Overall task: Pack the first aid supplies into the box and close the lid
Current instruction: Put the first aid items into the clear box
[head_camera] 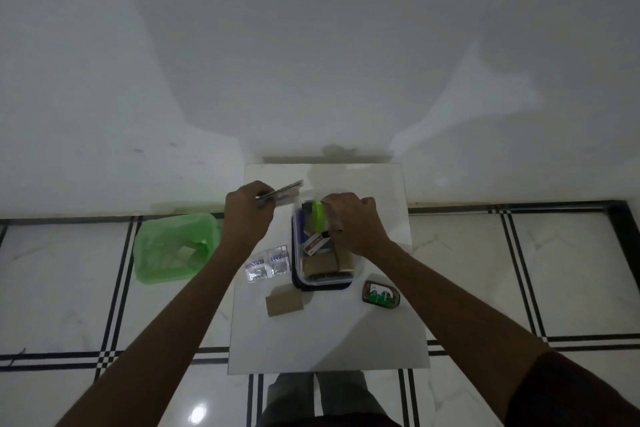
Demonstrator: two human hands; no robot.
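A small white table [329,333] stands against a pale wall [311,45]. The floor [485,270] has shiny white tiles with black stripes. On the floor beside the table sits a bin lined with a green bag [175,248], below and to the outside of the left hand.

The left hand [247,215] is closed around a thin, flat bunch of shiny packets [285,192]. They stick out past the fingers, up toward the wall. The picture is blurry there, so what kind of packets they are is hard to tell.

The right hand [349,220] is over the far end of the clear box [323,246], which sits in the middle of the table. Its fingers are curled down onto a bright green thing [318,217] that stands up inside the box. The hand hides much of it, so I cannot tell if it is really gripping it.

Inside the box, just under the right hand, lie a small white and red carton [317,243] and brown packs [329,265]. The room is dim and these are hard to make out.

Near the left wrist lie two silver sachets [266,263]. Closer to the person is a brown card [284,303]. Below the right wrist lies a small brown bottle with a green label [381,296].

Dark trouser legs [311,395] show at the bottom edge, cut off.
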